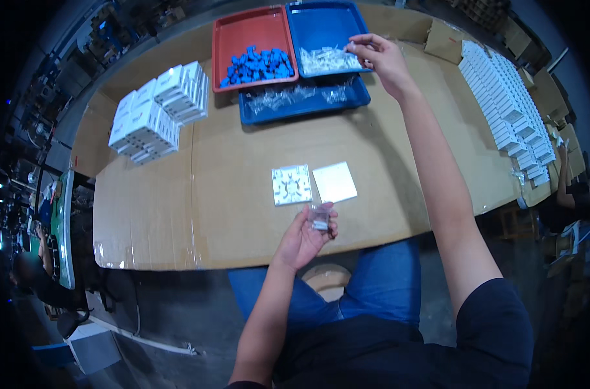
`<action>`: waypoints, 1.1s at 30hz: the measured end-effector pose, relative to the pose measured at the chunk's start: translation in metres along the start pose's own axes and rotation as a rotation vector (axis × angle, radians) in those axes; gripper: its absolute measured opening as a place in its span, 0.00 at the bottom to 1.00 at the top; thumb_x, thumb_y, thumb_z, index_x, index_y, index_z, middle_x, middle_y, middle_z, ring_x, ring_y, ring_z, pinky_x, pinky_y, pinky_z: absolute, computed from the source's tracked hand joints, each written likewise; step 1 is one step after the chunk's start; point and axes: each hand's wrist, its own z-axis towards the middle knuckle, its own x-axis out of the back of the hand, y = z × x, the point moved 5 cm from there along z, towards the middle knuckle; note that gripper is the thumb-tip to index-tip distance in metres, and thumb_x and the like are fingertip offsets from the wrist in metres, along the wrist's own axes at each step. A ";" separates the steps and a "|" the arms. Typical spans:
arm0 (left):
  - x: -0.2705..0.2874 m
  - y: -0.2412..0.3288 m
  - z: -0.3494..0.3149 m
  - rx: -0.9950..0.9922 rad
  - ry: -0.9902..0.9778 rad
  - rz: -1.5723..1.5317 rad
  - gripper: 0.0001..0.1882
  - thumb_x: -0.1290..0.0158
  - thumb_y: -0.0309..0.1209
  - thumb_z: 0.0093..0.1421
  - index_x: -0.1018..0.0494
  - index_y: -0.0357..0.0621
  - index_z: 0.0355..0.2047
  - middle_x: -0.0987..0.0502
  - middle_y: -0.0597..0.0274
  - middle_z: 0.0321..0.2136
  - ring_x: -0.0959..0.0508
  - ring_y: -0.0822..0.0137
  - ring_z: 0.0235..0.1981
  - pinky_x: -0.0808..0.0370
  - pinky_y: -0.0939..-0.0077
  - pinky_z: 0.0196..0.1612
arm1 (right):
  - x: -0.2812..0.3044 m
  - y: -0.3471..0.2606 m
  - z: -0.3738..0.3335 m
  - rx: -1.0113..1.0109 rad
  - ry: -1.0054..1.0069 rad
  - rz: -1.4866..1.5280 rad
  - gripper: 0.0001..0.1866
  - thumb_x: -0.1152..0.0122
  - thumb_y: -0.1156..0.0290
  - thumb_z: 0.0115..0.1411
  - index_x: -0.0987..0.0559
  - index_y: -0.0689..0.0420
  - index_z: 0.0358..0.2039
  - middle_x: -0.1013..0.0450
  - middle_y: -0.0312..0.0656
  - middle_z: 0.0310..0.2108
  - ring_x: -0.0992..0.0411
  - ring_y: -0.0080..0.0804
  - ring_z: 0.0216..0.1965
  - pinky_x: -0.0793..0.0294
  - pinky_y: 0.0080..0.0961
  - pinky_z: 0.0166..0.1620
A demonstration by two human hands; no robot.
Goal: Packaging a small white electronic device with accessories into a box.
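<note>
**Bag in one hand, other hand over at the parts tray: looks like the picking step**

So the person's left grip (301, 243) is closed lightly around a small clear bag (319, 217) with something pale inside, held near the front edge of the cardboard-covered counter (230, 175). The right grip (382, 59) is way out at the right side of the upper blue tray (321, 29), near a heap of whitish small parts (327, 59). Its thumb and fingers are curled in close together, but it's small and far off in the view, so I can't tell whether there's a piece between the tips.

Just beyond the bag, two white squares lie side by side on the counter: a plate with cutouts (292, 185) on the left and a plain white panel (335, 182) on the right. Neither one is being touched.

My read is that the step in hand is gathering small bits, with the left grip minding the bag. The next move would call for a neat fingertip pinch and a clean lift over the tray wall, while the bag stays level so nothing slides out.

Rest of the setup: a red tray (249, 29) of blue parts (259, 66) to the left of that tray, a lower blue tray (308, 110) with clear bags in it just in front, and stacks of white boxes (149, 123) off to the left.
</note>
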 end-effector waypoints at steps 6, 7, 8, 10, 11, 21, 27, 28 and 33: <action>-0.007 0.000 0.008 -0.011 -0.062 0.080 0.31 0.60 0.49 0.78 0.35 0.34 0.66 0.23 0.55 0.48 0.23 0.61 0.47 0.24 0.64 0.54 | 0.008 0.070 -0.167 -0.219 0.037 -0.147 0.08 0.30 0.73 0.64 0.15 0.62 0.42 0.23 0.31 0.28 0.30 0.16 0.28 0.31 0.17 0.32; -0.007 0.001 0.007 -0.020 -0.050 0.077 0.31 0.58 0.49 0.78 0.36 0.34 0.66 0.23 0.54 0.49 0.22 0.61 0.47 0.24 0.64 0.54 | 0.001 0.073 -0.191 -0.231 0.028 -0.137 0.08 0.30 0.73 0.64 0.15 0.62 0.42 0.23 0.31 0.28 0.30 0.16 0.28 0.31 0.17 0.32; -0.007 0.001 0.006 -0.018 -0.035 0.072 0.31 0.58 0.49 0.78 0.36 0.34 0.66 0.23 0.54 0.49 0.22 0.61 0.47 0.24 0.64 0.54 | -0.001 0.074 -0.216 -0.264 0.059 -0.102 0.07 0.30 0.74 0.64 0.15 0.62 0.41 0.23 0.31 0.28 0.30 0.15 0.28 0.30 0.16 0.32; -0.010 0.002 0.005 -0.024 -0.046 0.118 0.32 0.58 0.50 0.78 0.36 0.33 0.66 0.22 0.53 0.50 0.21 0.60 0.46 0.23 0.64 0.53 | -0.004 0.073 -0.247 -0.311 0.097 -0.061 0.07 0.30 0.75 0.63 0.15 0.62 0.41 0.23 0.30 0.28 0.29 0.14 0.28 0.30 0.16 0.32; -0.010 0.002 0.006 -0.023 -0.051 0.119 0.32 0.59 0.50 0.78 0.35 0.31 0.65 0.22 0.52 0.50 0.20 0.60 0.46 0.23 0.64 0.53 | -0.003 0.068 -0.255 -0.299 0.131 -0.046 0.06 0.30 0.75 0.63 0.15 0.62 0.40 0.23 0.30 0.28 0.29 0.14 0.28 0.29 0.15 0.32; -0.012 -0.001 0.002 -0.021 -0.058 0.190 0.30 0.59 0.48 0.78 0.34 0.32 0.65 0.22 0.52 0.49 0.21 0.61 0.47 0.23 0.64 0.53 | -0.040 0.029 -0.265 -0.247 -0.168 -0.204 0.06 0.31 0.75 0.64 0.15 0.61 0.40 0.22 0.29 0.29 0.31 0.10 0.28 0.35 0.13 0.31; -0.007 -0.001 0.003 -0.016 -0.090 0.181 0.26 0.57 0.44 0.78 0.32 0.33 0.62 0.22 0.51 0.52 0.20 0.60 0.49 0.23 0.65 0.54 | -0.068 0.031 -0.262 -0.309 -0.405 -0.264 0.06 0.31 0.76 0.62 0.14 0.58 0.40 0.22 0.28 0.31 0.32 0.11 0.29 0.38 0.14 0.31; -0.006 -0.002 0.002 -0.007 -0.095 0.167 0.25 0.57 0.44 0.78 0.31 0.33 0.61 0.22 0.52 0.52 0.20 0.60 0.50 0.23 0.65 0.55 | -0.073 0.031 -0.259 -0.203 -0.446 -0.291 0.05 0.31 0.76 0.62 0.14 0.58 0.39 0.21 0.30 0.35 0.30 0.13 0.32 0.35 0.15 0.33; -0.011 0.001 0.004 -0.009 -0.082 0.224 0.24 0.56 0.44 0.78 0.31 0.34 0.60 0.22 0.52 0.50 0.20 0.59 0.50 0.22 0.64 0.55 | -0.081 0.035 -0.250 -0.046 -0.538 -0.243 0.04 0.32 0.77 0.61 0.14 0.60 0.36 0.22 0.36 0.46 0.25 0.21 0.40 0.27 0.21 0.42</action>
